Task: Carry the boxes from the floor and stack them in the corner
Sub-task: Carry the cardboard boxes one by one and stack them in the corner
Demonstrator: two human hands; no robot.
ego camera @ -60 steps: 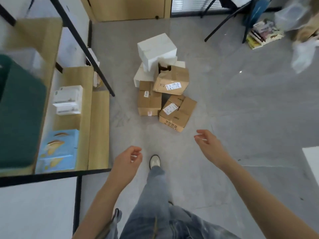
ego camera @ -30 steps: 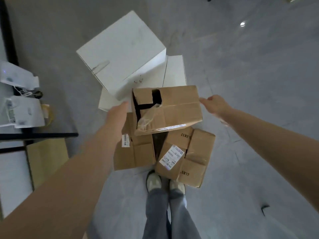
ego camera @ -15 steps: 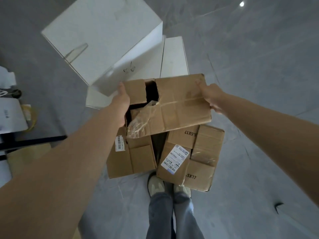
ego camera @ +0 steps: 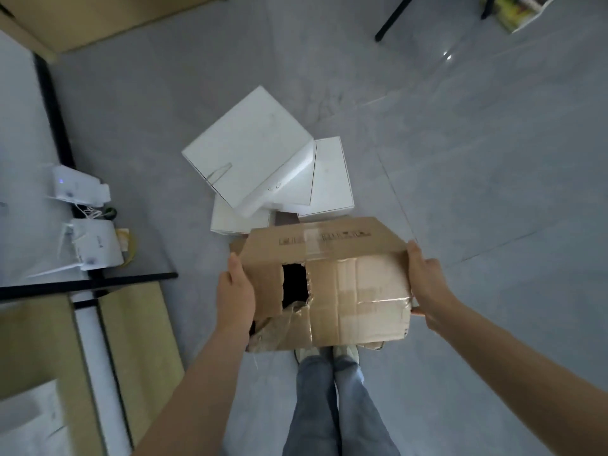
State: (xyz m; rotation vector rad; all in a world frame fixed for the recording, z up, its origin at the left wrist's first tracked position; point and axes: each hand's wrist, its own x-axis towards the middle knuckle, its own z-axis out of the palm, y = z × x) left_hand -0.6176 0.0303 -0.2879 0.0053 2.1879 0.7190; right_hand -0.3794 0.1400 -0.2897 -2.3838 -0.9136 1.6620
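Observation:
A torn brown cardboard box (ego camera: pixel 348 291) with a dark hole in its top and loose tape is held up in front of me. My left hand (ego camera: pixel 235 291) grips its left side and my right hand (ego camera: pixel 424 284) grips its right side. Beyond it on the grey floor lie a large white box (ego camera: pixel 246 146), tilted on top of two flatter white boxes (ego camera: pixel 332 176). The other brown boxes on the floor are hidden under the held box.
A black-framed shelf (ego camera: pixel 52 103) stands at the left with white devices (ego camera: pixel 93 245) on it and wooden boards (ego camera: pixel 138 340) below. My legs and shoes (ego camera: pixel 329 353) are under the box. Black chair legs (ego camera: pixel 394 18) and books (ego camera: pixel 516 8) are at the far right.
Both hands closed on the brown box's sides and lifted it off the pile toward me. My view rose and pulled back, so the white boxes look smaller.

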